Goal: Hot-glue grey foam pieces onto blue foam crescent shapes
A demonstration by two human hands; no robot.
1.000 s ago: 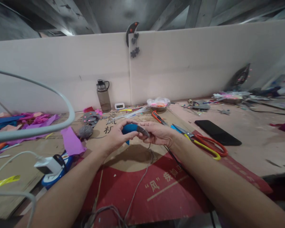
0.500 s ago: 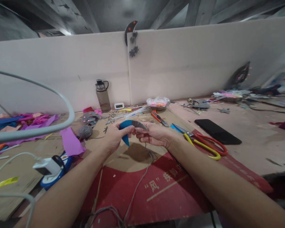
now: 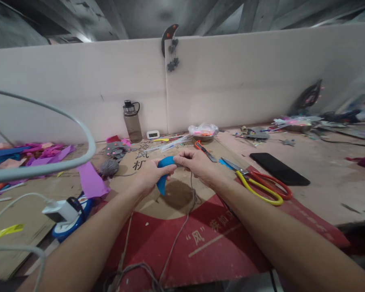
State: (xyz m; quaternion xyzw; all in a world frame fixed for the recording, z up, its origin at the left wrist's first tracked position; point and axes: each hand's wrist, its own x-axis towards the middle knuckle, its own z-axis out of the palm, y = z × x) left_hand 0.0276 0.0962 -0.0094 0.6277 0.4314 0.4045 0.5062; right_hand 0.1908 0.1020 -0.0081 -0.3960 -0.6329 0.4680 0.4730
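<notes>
A blue felt crescent (image 3: 162, 184) is held above the cardboard, between my two hands. My left hand (image 3: 153, 176) is closed on its blue side, thumb on top. At its upper right end, where grey yarn covers part of it, my right hand (image 3: 197, 165) pinches with thumb and forefinger. The grey part is mostly hidden by the right fingers. From under that hand a grey yarn strand (image 3: 187, 219) runs down over the red print to the front edge. Left of my hands lies a grey yarn ball (image 3: 109, 166).
Red-and-yellow scissors (image 3: 261, 186), an orange utility knife (image 3: 205, 151) and a black phone (image 3: 279, 168) lie to the right. A bottle (image 3: 133, 121) stands by the partition. A power strip (image 3: 69, 227) with a white plug and felt scraps (image 3: 93, 180) are at left; a cable loops across the upper left.
My right thumb and fingers have moved up and over the grey part, covering most of it. The crescent has turned slightly and shifted a little to the right.
</notes>
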